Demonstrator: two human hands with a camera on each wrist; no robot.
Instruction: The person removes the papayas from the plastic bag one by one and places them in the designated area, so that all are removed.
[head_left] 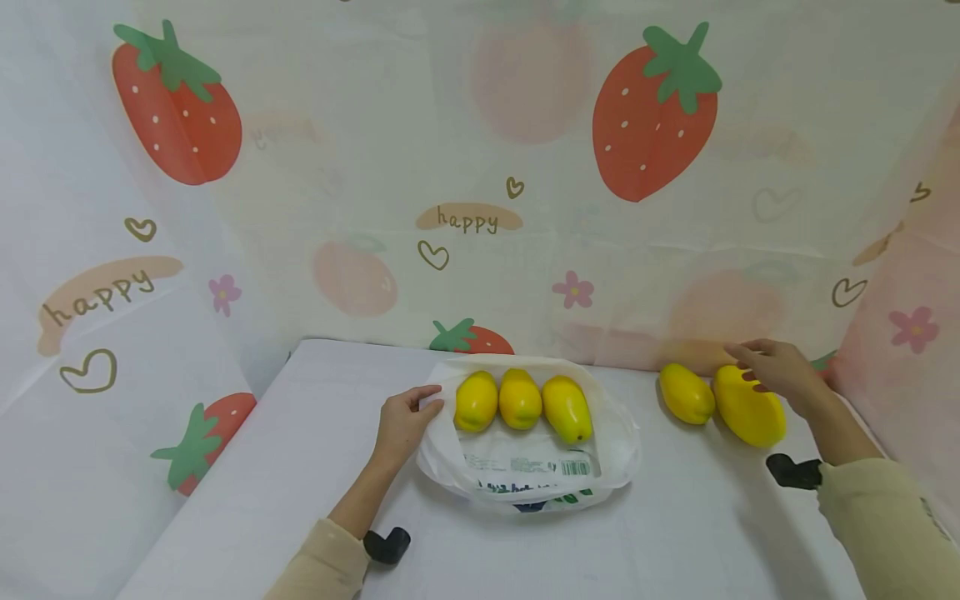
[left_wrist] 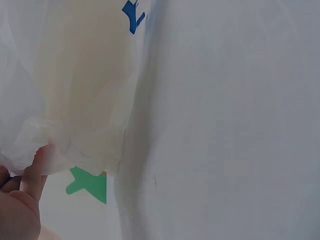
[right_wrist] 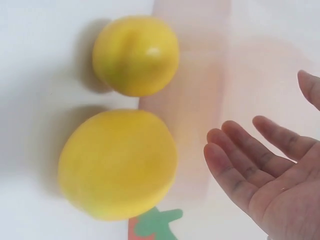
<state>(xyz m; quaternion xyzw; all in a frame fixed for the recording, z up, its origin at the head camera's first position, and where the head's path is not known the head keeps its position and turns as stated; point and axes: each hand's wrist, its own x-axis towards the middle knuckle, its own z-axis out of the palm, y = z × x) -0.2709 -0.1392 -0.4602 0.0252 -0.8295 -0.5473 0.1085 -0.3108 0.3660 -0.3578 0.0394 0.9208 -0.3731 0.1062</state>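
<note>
At the left rim of a white plastic bag [head_left: 619, 442], my left hand [head_left: 402, 423] pinches the thin film between thumb and fingers. Three yellow mangoes sit in a row inside the bag's wide mouth: a left one [head_left: 476, 402], a middle one [head_left: 520, 400] and a greenish right one [head_left: 567, 408]. Over on the right, a smaller mango [head_left: 686, 394] and a larger mango [head_left: 750, 412] lie on the table. Above the larger one hovers my right hand [right_wrist: 280, 175], its fingers spread and apart from both fruits in the right wrist view.
The white-covered table [head_left: 315, 467] meets a cloth backdrop [head_left: 390, 150] printed with strawberries and hearts at the back and sides. Printed text and a barcode show on the bag's inside. Black wrist mounts [head_left: 793, 472] stick out beside both sleeves.
</note>
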